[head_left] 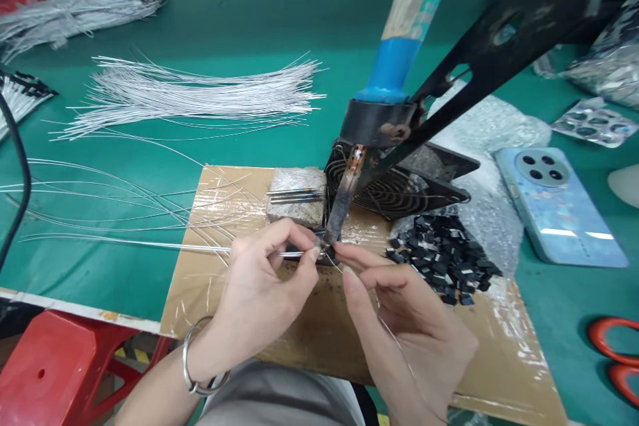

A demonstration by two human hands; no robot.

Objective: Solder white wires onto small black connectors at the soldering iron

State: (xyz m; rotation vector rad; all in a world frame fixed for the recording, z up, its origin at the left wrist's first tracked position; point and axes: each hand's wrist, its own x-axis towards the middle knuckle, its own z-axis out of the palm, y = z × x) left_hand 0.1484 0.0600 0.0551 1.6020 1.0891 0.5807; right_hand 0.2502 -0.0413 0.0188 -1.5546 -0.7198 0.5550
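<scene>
My left hand (272, 279), with a silver bangle at its wrist, pinches thin white wires (210, 247) that trail off to the left. Thumb and forefinger of my right hand (404, 319) close on a thin strand of solder wire (397, 343), which runs down across the palm. Both sets of fingertips meet at the tip of a blue-handled soldering iron (342, 206), held point down by a black bracket (479, 73). What lies right under the tip is mostly hidden by my fingers. Just behind my left hand, a few thin rods rest on a grey block (295, 213).
A large bundle of white wires (200, 93) lies at the back on the green table (239, 33). Right of my hands are a pile of small black pieces (442, 256), a black fan (399, 186), a blue phone (562, 213) and red-handled scissors (616, 353). Brown cardboard (299, 339) lies beneath my hands.
</scene>
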